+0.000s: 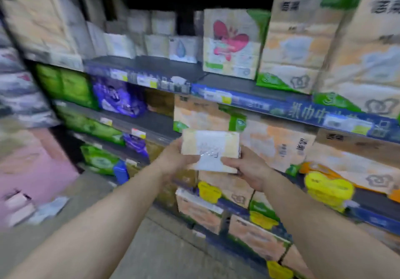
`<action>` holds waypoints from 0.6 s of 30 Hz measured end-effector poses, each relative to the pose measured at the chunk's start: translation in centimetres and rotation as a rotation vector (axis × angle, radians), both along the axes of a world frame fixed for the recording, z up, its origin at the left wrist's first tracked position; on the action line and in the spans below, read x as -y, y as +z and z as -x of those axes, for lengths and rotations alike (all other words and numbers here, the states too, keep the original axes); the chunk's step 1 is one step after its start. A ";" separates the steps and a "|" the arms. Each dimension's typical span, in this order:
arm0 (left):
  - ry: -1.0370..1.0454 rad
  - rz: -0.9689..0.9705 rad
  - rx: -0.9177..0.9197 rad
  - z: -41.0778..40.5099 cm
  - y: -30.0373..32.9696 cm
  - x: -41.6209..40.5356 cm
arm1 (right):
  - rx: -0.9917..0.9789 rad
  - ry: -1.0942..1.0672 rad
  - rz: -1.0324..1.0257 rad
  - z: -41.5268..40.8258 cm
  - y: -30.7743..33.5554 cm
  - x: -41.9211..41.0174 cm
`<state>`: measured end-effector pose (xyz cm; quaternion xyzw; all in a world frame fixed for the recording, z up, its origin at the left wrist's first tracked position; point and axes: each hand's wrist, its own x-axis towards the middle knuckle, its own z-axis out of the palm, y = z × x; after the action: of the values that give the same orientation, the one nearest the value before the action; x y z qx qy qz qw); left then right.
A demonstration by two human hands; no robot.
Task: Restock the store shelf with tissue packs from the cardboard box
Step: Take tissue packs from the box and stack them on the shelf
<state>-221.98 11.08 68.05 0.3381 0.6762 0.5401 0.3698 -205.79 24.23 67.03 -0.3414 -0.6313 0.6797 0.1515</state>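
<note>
Head view: left hand (173,159) and right hand (249,168) grasp the cream-and-white rectangular plastic-wrapped tissue pack (211,148), long axis sideways, facing the dark metal store shelf (155,125) just beyond.

A cream-and-white tissue pack (211,149) is held flat-faced before the stocked store shelf (249,102).

tissue pack (211,148): cream-yellow ends, white middle panel, faint grey print. shelf edge strip (303,109): blue, white lettering. shelved pack (231,42): white, pink flower motif, green corner. left packs (67,83): green.
</note>
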 end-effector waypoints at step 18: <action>0.321 -0.262 -0.346 35.0 16.7 -8.0 | -0.254 0.147 -0.497 36.7 17.2 -11.9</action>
<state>-256.94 19.06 84.75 0.3590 0.6987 0.6087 0.1115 -242.47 36.12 84.28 -0.1594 -0.7774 0.5507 0.2587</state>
